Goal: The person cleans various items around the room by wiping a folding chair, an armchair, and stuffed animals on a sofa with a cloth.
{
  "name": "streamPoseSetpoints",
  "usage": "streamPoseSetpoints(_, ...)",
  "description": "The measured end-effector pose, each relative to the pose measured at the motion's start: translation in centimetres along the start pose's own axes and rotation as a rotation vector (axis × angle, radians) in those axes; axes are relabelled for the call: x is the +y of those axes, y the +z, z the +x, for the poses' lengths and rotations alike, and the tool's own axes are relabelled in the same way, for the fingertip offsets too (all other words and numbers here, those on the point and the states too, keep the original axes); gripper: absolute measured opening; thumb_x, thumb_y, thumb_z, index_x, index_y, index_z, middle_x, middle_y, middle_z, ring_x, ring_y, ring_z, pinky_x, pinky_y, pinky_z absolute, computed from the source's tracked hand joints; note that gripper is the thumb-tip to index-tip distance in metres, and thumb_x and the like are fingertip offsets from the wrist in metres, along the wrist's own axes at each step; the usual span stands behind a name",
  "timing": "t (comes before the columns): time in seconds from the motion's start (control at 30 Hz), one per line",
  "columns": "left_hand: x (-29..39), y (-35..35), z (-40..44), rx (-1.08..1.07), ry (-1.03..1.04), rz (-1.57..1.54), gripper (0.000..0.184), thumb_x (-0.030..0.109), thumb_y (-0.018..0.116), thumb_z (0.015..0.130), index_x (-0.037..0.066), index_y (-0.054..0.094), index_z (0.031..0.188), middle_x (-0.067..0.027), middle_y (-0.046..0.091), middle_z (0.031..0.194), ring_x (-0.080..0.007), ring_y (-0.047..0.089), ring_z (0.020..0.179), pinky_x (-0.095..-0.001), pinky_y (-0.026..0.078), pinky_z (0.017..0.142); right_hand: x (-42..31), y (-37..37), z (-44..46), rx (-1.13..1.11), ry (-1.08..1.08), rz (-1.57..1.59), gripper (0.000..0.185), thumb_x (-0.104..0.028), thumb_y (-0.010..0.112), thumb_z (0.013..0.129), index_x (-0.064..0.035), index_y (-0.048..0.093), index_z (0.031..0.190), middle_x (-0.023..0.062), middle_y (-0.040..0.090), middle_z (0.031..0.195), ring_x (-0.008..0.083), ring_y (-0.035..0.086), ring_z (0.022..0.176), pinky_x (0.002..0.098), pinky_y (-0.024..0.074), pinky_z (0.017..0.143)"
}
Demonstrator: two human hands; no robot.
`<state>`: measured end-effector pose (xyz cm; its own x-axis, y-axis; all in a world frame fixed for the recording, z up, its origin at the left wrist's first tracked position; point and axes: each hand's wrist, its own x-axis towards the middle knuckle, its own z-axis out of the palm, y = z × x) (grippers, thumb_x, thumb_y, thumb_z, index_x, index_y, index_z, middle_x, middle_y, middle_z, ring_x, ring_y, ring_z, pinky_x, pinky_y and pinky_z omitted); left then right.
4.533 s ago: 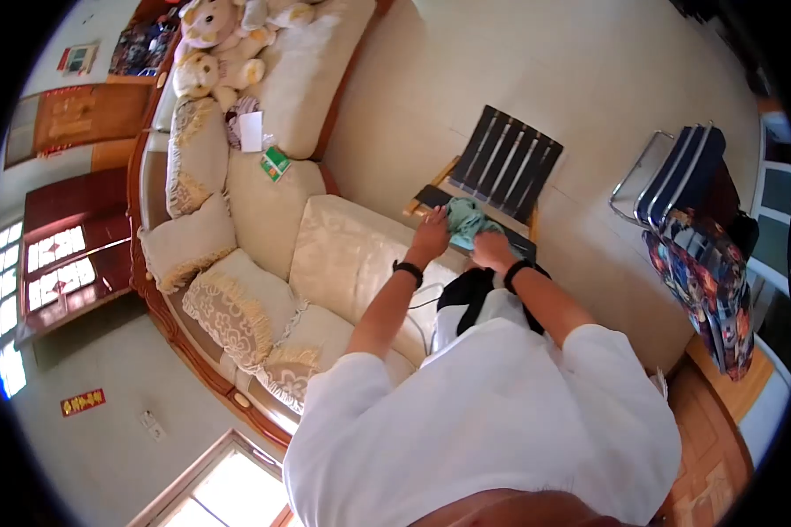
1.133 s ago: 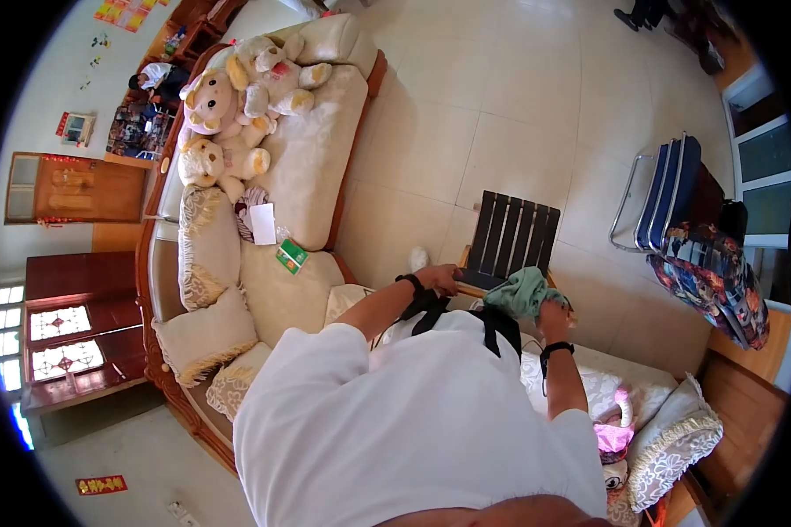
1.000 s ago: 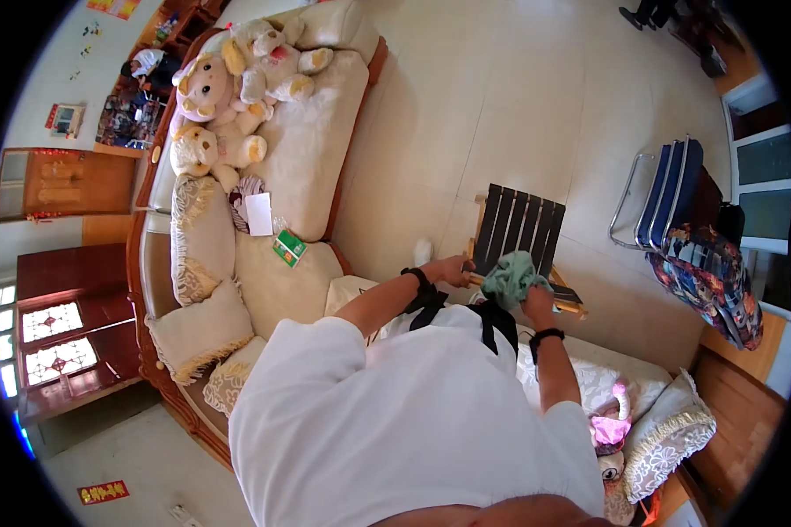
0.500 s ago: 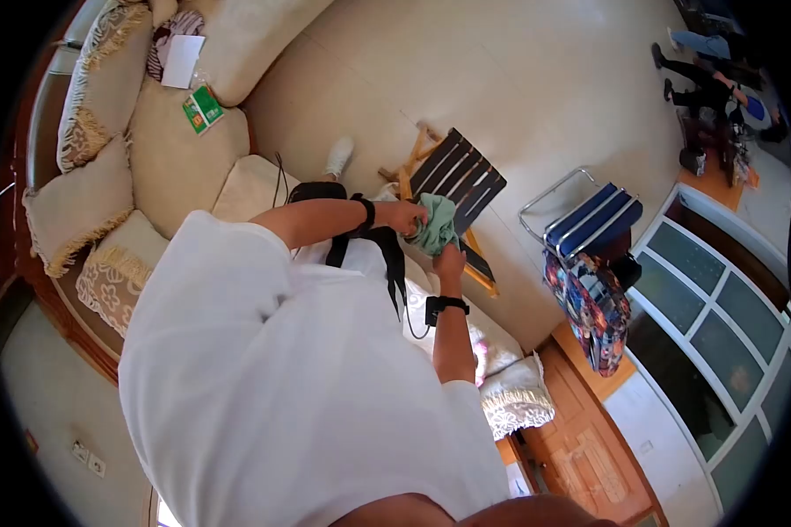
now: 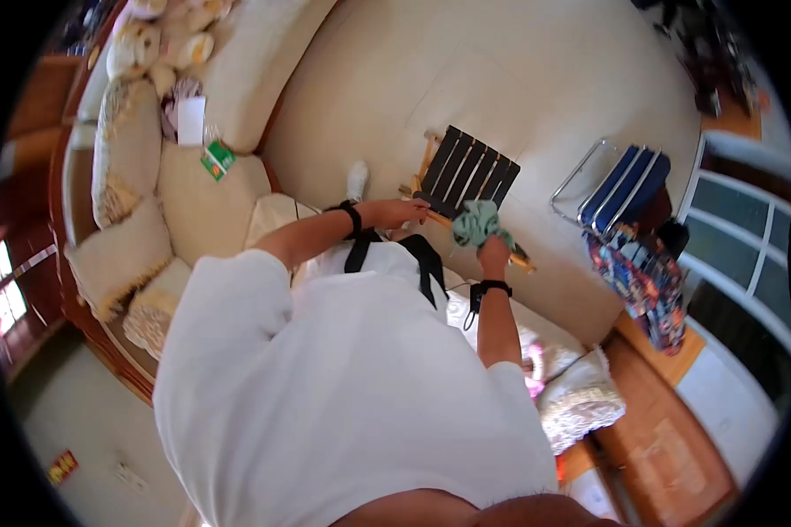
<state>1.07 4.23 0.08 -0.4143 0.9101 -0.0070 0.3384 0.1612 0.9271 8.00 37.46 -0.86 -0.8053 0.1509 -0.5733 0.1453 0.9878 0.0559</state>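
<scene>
The right hand (image 5: 494, 253) has its fingers closed around a bunched green cloth (image 5: 476, 223), which spills out ahead of the knuckles and lies over the near edge of a slatted chair (image 5: 471, 170), toward that chair's right side. The left hand (image 5: 402, 212) is at the chair's near left corner, fingers pointing toward the seat edge, apart from the cloth; how far its fingers are curled, and whether they grip the wooden frame there, I cannot tell. Both wrists wear black bands (image 5: 492, 287) (the right one carries a small dark block), and a white shirt (image 5: 351, 378) fills the lower middle of the view. A white shoe (image 5: 357, 182) rests on the tiled floor (image 5: 395, 79) just left of the chair. Further left, a cream sofa (image 5: 211, 204) curves away, bearing fringed cushions (image 5: 119, 250), a green packet (image 5: 218, 161), a white sheet (image 5: 191, 121) and stuffed toys (image 5: 136, 51). To the right of the slatted chair, well apart from it, stands a metal-framed blue seat (image 5: 624, 189), with a bright patterned fabric (image 5: 637, 281) just beside it.
</scene>
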Motion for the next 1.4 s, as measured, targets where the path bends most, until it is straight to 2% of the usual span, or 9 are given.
streamPoseSetpoints(0.07, 1.8, -0.9, 0.3, -0.063, -0.163, 0.183, 0.034, -0.002, 0.053, 0.081, 0.006, 0.052, 0.114, -0.0214, 0.041, 0.138, -0.0380, 0.048, 0.125, -0.0399, 0.043, 0.100, -2.6, 1.8, 1.6, 0.158, -0.180, 0.095, 0.014, -0.012, 0.068, 0.074, -0.0032, 0.066, 0.084, 0.0190, 0.065, 0.091, 0.0362, 0.065, 0.084, 0.0467, 0.0532, 0.073)
streamPoseSetpoints(0.23, 3.1, -1.6, 1.9, 0.047, -0.108, 0.355, 0.040, -0.009, 0.047, 0.078, 0.006, 0.050, 0.115, -0.0229, 0.039, 0.140, -0.0420, 0.054, 0.114, -0.0428, 0.048, 0.094, -8.8, -0.9, 1.8, 0.192, -0.286, 0.220, 0.013, -0.013, 0.069, 0.075, -0.0045, 0.064, 0.084, 0.0153, 0.064, 0.090, 0.0331, 0.063, 0.087, 0.0481, 0.0502, 0.078)
streamPoseSetpoints(0.37, 4.5, -3.0, 3.3, -0.048, -0.205, 0.470, 0.033, -0.004, 0.051, 0.080, 0.007, 0.051, 0.112, -0.0198, 0.041, 0.137, -0.0397, 0.061, 0.100, -0.0436, 0.052, 0.085, -4.7, -1.6, 1.5, 0.338, -0.315, 0.159, 0.011, -0.010, 0.069, 0.075, -0.0081, 0.065, 0.086, 0.0135, 0.064, 0.091, 0.0325, 0.063, 0.090, 0.0481, 0.0490, 0.080)
streamPoseSetpoints(0.53, 3.0, -2.7, 4.4, -0.093, -0.169, 0.584, 0.030, 0.000, 0.052, 0.081, 0.005, 0.053, 0.110, -0.0163, 0.046, 0.129, -0.0366, 0.062, 0.096, -0.0424, 0.053, 0.083, 7.4, 1.5, 3.9, 0.248, 0.055, 0.004, 0.008, -0.012, 0.064, 0.081, -0.0087, 0.071, 0.082, 0.0094, 0.067, 0.093, 0.0297, 0.067, 0.081, 0.0492, 0.0498, 0.073)
streamPoseSetpoints(0.67, 2.3, -2.0, 4.1, -0.072, -0.047, 0.728, 0.030, 0.005, 0.055, 0.080, 0.003, 0.056, 0.109, -0.0135, 0.050, 0.122, -0.0316, 0.063, 0.092, -0.0397, 0.054, 0.082, 8.0, 1.3, 2.6, 0.227, 0.169, -0.106, 0.009, -0.012, 0.064, 0.082, -0.0118, 0.073, 0.080, 0.0068, 0.069, 0.087, 0.0277, 0.069, 0.084, 0.0440, 0.0520, 0.071)
streamPoseSetpoints(0.87, -0.6, -1.8, 3.3, -0.144, -0.059, 0.660, 0.030, 0.008, 0.056, 0.081, 0.008, 0.055, 0.112, -0.0122, 0.051, 0.110, -0.0296, 0.063, 0.089, -0.0413, 0.055, 0.073, 3.0, -0.4, 2.1, 0.173, 0.255, -0.035, 0.006, -0.006, 0.065, 0.078, -0.0064, 0.071, 0.079, 0.0139, 0.070, 0.087, 0.0310, 0.069, 0.087, 0.0403, 0.0561, 0.073)
streamPoseSetpoints(1.2, -2.0, -4.9, 0.9, 0.026, 0.056, 0.616, 0.033, 0.007, 0.056, 0.082, 0.018, 0.055, 0.113, -0.0103, 0.053, 0.107, -0.0324, 0.063, 0.087, -0.0416, 0.054, 0.070, -16.2, -2.8, 3.3, 0.267, -0.179, 0.043, 0.009, -0.012, 0.060, 0.083, -0.0071, 0.067, 0.080, 0.0169, 0.068, 0.088, 0.0336, 0.068, 0.084, 0.0444, 0.0542, 0.068)
streamPoseSetpoints(1.27, -2.8, -5.2, 0.5, -0.030, -0.033, 0.653, 0.035, 0.015, 0.060, 0.081, 0.021, 0.055, 0.115, -0.0100, 0.055, 0.110, -0.0307, 0.065, 0.087, -0.0456, 0.053, 0.067, -17.1, -3.4, 4.2, 0.085, 0.045, 0.120, 0.016, -0.017, 0.067, 0.078, -0.0067, 0.066, 0.090, 0.0163, 0.068, 0.093, 0.0374, 0.066, 0.087, 0.0495, 0.0532, 0.073)
streamPoseSetpoints(1.4, -1.5, -9.8, -1.7, -0.073, -0.017, 0.467, 0.044, 0.017, 0.062, 0.082, 0.025, 0.053, 0.123, -0.0110, 0.056, 0.111, -0.0335, 0.066, 0.088, -0.0479, 0.053, 0.067, -15.5, -5.3, 1.4, 0.035, 0.168, 0.054, 0.027, -0.029, 0.069, 0.081, -0.0057, 0.068, 0.094, 0.0186, 0.069, 0.098, 0.0377, 0.066, 0.094, 0.0482, 0.0533, 0.078)
